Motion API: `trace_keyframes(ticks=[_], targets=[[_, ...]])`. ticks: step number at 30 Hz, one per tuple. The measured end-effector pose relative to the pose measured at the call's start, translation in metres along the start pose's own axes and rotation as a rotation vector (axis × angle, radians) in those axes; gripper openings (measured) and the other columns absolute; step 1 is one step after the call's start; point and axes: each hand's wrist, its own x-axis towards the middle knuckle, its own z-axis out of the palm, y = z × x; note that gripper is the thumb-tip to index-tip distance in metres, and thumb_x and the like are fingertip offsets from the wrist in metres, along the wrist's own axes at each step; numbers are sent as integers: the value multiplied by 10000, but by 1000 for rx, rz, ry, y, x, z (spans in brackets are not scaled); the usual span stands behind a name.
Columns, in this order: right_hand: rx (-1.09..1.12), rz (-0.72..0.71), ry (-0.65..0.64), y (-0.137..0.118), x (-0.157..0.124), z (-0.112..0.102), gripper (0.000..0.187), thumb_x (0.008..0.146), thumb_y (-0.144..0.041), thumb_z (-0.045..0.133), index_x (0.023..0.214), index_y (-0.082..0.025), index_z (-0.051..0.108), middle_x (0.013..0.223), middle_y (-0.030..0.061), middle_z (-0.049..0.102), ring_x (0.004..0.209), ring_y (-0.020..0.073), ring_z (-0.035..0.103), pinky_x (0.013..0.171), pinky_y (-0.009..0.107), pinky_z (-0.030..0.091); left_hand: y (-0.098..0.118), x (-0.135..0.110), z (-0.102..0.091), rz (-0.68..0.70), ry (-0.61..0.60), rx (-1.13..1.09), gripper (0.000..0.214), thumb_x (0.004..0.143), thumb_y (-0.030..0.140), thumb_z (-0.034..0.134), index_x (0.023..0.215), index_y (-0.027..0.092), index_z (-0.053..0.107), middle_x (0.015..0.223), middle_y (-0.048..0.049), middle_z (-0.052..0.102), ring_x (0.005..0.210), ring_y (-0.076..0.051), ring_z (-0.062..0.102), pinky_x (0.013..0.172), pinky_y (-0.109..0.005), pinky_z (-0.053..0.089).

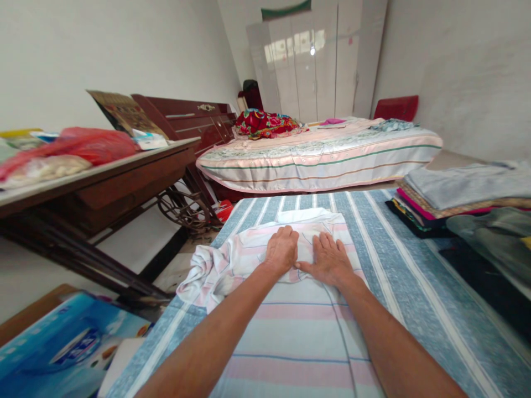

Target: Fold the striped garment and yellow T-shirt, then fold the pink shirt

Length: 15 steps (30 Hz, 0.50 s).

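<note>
A pink and white striped shirt (pixel 294 337) with thin blue lines lies spread before me on a blue and white striped sheet (pixel 409 271). Its collar end points away from me, and a crumpled sleeve bunches out to the left. My left hand (pixel 282 250) is on the upper part of the shirt, its fingers curled in and closed on the cloth. Just to its right, my right hand (pixel 331 260) rests flat on the fabric, fingers stretched forward and thumb reaching toward the left hand.
Piles of folded clothes (pixel 468 190) and dark garments (pixel 493 276) occupy the right side. On the left stand a sewing-machine table (pixel 124 185) with a red plastic bag (pixel 95 145) and, below, a blue carton (pixel 70 348). Beyond is a bed (pixel 323 166), with a wardrobe (pixel 307 72) behind.
</note>
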Motion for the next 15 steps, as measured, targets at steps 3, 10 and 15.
trace_keyframes(ticks=[3,10,15], targets=[[-9,-2,1,0,0,1,999,762,-767,248,1448,-43,181,1516,200,111,1393,300,28,1075,483,22,2,-30,-8,119,-15,-18,143,850,221,455,904,160,572,1006,-86,545,976,-219,494,851,-346,432],[-23,-19,22,1,-2,1,978,786,-751,217,1440,-25,197,1507,215,138,1390,309,53,1075,489,39,6,-68,-6,250,-77,-26,141,815,173,477,926,170,564,995,-77,543,966,-212,485,847,-356,429],[-30,-16,16,1,-1,1,981,778,-760,243,1440,-36,207,1509,212,135,1389,308,62,1077,483,39,18,-66,-2,264,-41,-4,140,841,188,455,885,163,585,990,-91,556,965,-228,486,819,-374,437]])
